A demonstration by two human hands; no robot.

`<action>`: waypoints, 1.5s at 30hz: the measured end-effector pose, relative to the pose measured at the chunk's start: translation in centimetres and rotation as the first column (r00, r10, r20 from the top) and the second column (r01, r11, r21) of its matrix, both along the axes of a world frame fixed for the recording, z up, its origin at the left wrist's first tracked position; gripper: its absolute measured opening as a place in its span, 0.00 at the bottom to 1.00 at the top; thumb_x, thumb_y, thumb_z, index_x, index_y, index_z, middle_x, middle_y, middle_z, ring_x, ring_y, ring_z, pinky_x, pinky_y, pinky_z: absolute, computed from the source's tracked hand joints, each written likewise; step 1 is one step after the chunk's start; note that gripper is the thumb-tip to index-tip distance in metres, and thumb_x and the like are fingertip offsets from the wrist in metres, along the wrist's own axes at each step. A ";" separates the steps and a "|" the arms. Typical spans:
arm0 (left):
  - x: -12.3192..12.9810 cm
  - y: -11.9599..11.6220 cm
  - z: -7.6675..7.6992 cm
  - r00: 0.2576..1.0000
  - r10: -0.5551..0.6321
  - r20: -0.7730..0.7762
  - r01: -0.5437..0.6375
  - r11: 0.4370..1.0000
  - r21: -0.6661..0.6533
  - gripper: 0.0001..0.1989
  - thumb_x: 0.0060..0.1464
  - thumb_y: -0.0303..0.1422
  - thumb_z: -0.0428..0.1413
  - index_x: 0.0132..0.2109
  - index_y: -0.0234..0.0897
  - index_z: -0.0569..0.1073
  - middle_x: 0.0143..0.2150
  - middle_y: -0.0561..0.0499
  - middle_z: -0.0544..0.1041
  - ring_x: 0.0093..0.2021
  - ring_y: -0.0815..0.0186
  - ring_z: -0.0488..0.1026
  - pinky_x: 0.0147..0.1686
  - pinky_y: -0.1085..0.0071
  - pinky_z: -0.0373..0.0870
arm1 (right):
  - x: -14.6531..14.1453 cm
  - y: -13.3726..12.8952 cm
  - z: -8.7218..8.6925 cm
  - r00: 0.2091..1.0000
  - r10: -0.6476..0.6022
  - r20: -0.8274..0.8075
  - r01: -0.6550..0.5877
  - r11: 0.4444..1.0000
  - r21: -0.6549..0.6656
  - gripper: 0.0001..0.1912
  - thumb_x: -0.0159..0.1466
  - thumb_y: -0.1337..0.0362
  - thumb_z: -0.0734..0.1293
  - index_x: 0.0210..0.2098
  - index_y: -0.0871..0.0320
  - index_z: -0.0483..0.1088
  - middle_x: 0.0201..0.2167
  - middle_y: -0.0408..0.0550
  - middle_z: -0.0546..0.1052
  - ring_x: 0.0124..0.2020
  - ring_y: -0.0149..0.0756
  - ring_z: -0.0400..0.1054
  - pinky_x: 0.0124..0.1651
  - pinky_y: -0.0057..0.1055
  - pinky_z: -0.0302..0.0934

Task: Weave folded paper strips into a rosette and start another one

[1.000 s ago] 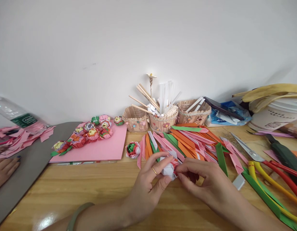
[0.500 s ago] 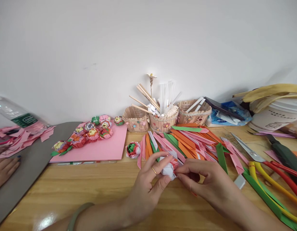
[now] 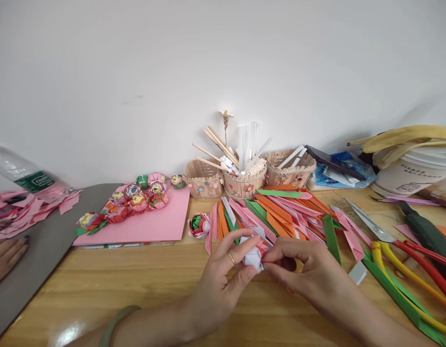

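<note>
Left hand (image 3: 223, 279) and right hand (image 3: 306, 272) meet above the wooden tabletop (image 3: 154, 289), both engaged with one white-and-red folded-paper flower (image 3: 252, 258). The left hand, wearing a ring (image 3: 231, 258), cups the flower between its bent fingers and thumb; a bangle (image 3: 116, 320) encircles the wrist. The right thumb and forefinger are pinched together at the flower's right side, upon its red edge; the remaining fingers curl beneath, where an orange-red tip of paper shows. Directly behind the hands, folded paper strips (image 3: 281, 219) in orange, pink, green and white spread toward the rear edge of the surface. A single green-centred paper flower (image 3: 199, 225) lies at the left end of these strips. Three decorated baskets (image 3: 244, 185) stand in a row along the rear edge, the middle one holding wooden sticks (image 3: 221, 144) and clear rods (image 3: 250, 144). Farther left, a pink paper sheet (image 3: 165, 224) bears a cluster of multicoloured paper flowers (image 3: 138, 202). Toward the right side of the surface lie scissors (image 3: 380, 233) with red-and-yellow handles, beside a long green strip (image 3: 396, 291); a white tub (image 3: 411, 171) occupies the right rear. At far left, another person's hand (image 3: 8, 255) rests on a grey board (image 3: 45, 265), near pink paper scraps (image 3: 31, 214) and a plastic bottle (image 3: 35, 180).
</note>
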State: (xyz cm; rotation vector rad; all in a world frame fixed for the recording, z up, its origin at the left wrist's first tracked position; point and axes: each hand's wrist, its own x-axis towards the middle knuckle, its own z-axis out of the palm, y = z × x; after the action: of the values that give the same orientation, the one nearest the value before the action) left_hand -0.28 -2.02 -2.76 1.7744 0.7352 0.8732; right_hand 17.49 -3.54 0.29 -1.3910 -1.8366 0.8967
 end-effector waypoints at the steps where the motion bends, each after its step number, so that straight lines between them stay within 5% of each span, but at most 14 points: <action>1: 0.0 0.0 0.0 1.000 0.000 0.007 0.000 1.000 -0.022 0.20 0.57 0.31 0.48 0.57 0.50 0.63 0.57 0.46 0.59 0.56 0.60 0.61 0.52 0.63 0.63 | 0.0 0.0 0.0 1.000 -0.005 -0.002 0.005 1.000 0.002 0.09 0.56 0.67 0.63 0.21 0.58 0.70 0.18 0.41 0.70 0.20 0.27 0.60 0.23 0.24 0.55; 19: 0.1 0.2 0.2 0.998 -0.039 0.045 0.043 0.995 -0.085 0.20 0.58 0.32 0.48 0.57 0.50 0.62 0.58 0.48 0.60 0.59 0.61 0.57 0.56 0.61 0.57 | 0.0 -0.1 -0.5 0.999 0.000 -0.048 -0.003 0.998 -0.059 0.07 0.54 0.68 0.64 0.20 0.57 0.67 0.16 0.38 0.66 0.18 0.26 0.55 0.20 0.23 0.49; 26: 0.2 0.1 0.2 0.998 0.000 0.061 0.007 0.994 -0.107 0.19 0.58 0.32 0.48 0.56 0.49 0.63 0.58 0.47 0.59 0.59 0.60 0.57 0.53 0.64 0.62 | 0.1 -0.2 0.1 0.997 0.073 -0.028 -0.073 0.997 0.012 0.08 0.60 0.65 0.61 0.28 0.56 0.72 0.25 0.42 0.73 0.26 0.30 0.64 0.29 0.26 0.57; 35: 0.2 0.1 0.1 0.997 -0.041 0.061 0.046 0.995 -0.092 0.19 0.58 0.31 0.47 0.56 0.51 0.63 0.58 0.49 0.58 0.58 0.60 0.57 0.55 0.62 0.58 | 0.0 -0.2 -0.3 1.000 0.015 -0.026 -0.015 1.000 -0.020 0.07 0.56 0.68 0.63 0.22 0.57 0.68 0.18 0.39 0.68 0.20 0.27 0.58 0.22 0.23 0.52; 45: 0.5 0.1 0.2 0.986 0.044 0.163 -0.022 0.991 -0.136 0.17 0.57 0.30 0.48 0.52 0.54 0.66 0.56 0.51 0.59 0.57 0.63 0.59 0.52 0.69 0.62 | 0.1 -0.8 -0.7 0.993 -0.051 0.107 0.025 0.972 0.233 0.06 0.59 0.68 0.62 0.26 0.56 0.70 0.21 0.41 0.71 0.21 0.28 0.63 0.23 0.24 0.57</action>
State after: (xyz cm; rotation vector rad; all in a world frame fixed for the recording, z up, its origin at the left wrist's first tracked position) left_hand 0.23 -1.93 -2.61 1.5554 0.6996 0.9588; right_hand 17.56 -4.32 -0.38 -1.3477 -1.9222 0.5736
